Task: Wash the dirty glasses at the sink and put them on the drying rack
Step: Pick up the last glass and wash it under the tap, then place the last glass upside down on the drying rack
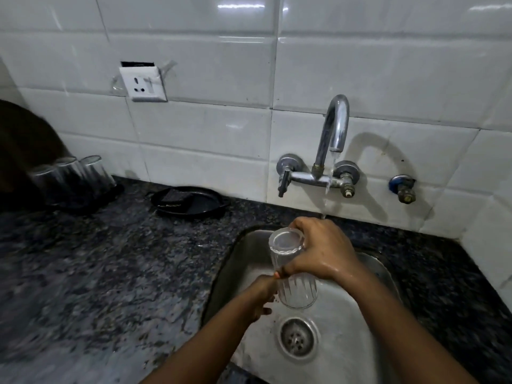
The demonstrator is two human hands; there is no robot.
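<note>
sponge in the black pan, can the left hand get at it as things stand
Probably yes: the sponge lies uncovered in the black pan with bare counter between, but the left hand must first leave the glass.

Glass (291,270) over sink (368,322), tap (333,128) behind, upturned glasses (74,176) far left.

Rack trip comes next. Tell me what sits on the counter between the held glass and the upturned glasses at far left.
Only the black pan holding a scrubber, by the wall. The right hand holds the glass over the sink; the counter nearer the camera looks bare toward the upturned glasses.
</note>
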